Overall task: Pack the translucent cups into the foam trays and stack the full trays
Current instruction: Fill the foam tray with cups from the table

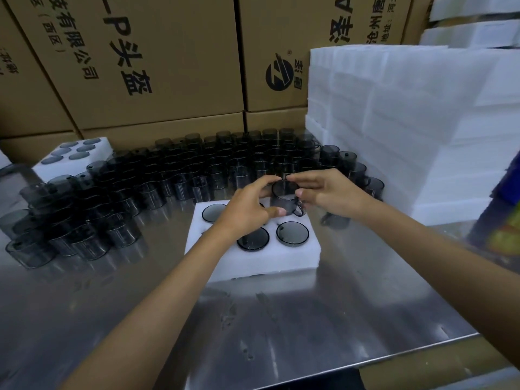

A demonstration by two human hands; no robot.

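Over the far right corner of the foam tray (253, 260) on the steel table (281, 319), both hands steady one translucent cup (284, 198), bottom up, likely to line it up with an open pocket. The left hand (247, 212) has a narrow grip, thumb and fingertips pinching the cup's left side; the right hand (326, 195) pinches the rim and the side by the handle. Three seated cups (292, 233) show in the tray's other pockets. The loose cups (174, 175) stand massed behind within reach, a full tray (73, 156) set aside at far left, and the spare foam stack (399, 130) rises to the right.
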